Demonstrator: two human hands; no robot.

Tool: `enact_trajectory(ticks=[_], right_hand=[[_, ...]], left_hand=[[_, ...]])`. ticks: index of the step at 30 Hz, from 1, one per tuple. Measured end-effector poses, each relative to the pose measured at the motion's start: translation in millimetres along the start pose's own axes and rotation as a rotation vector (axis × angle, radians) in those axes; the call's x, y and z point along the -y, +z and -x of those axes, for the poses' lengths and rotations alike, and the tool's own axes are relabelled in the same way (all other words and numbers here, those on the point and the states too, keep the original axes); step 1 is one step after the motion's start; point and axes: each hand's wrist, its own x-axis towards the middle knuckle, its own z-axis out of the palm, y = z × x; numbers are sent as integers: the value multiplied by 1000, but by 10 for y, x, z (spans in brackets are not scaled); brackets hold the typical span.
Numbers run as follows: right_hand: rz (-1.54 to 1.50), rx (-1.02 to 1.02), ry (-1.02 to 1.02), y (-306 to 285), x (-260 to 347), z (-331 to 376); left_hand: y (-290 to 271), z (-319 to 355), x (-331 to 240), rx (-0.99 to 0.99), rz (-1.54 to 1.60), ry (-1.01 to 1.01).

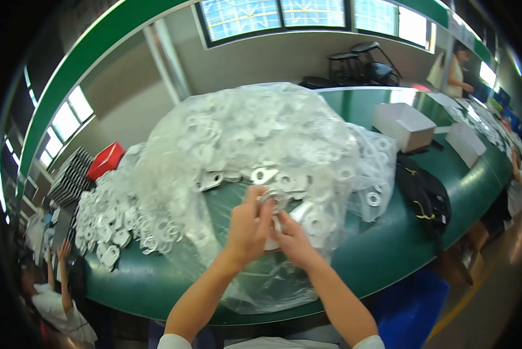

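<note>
My left hand [248, 224] and my right hand [293, 238] meet over the green table [383, 250], both pinching the same small silvery metal part with a round hole [272, 200]. They work at the front edge of a big clear plastic bag [255, 134] heaped with several similar flat metal parts. More loose parts [113, 224] lie piled on plastic to the left of the bag.
A black bag [424, 195] lies at the table's right edge. Two white boxes [403, 123] stand behind it. A red box [106, 159] and a stack of dark trays [72, 177] sit far left. Other people work at lower left and along the right side.
</note>
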Motion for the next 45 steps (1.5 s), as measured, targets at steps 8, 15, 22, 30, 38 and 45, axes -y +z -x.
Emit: enact_trajectory(ticks=[8, 15, 22, 30, 38, 45], right_hand=[[-16, 209, 262, 525, -133, -184], [37, 232, 258, 707, -347, -295], [78, 200, 300, 747, -423, -233], [-78, 179, 368, 659, -345, -209], [-102, 192, 356, 715, -370, -230], [-102, 187, 348, 668, -400, -244]], left_hand=[[-549, 607, 954, -134, -73, -121], [-543, 726, 1181, -346, -96, -81], [-565, 757, 1176, -270, 126, -378], [-1270, 953, 943, -451, -101, -239], [-2168, 1631, 1483, -281, -982, -188], [-2350, 1674, 1680, -678, -176, -328]])
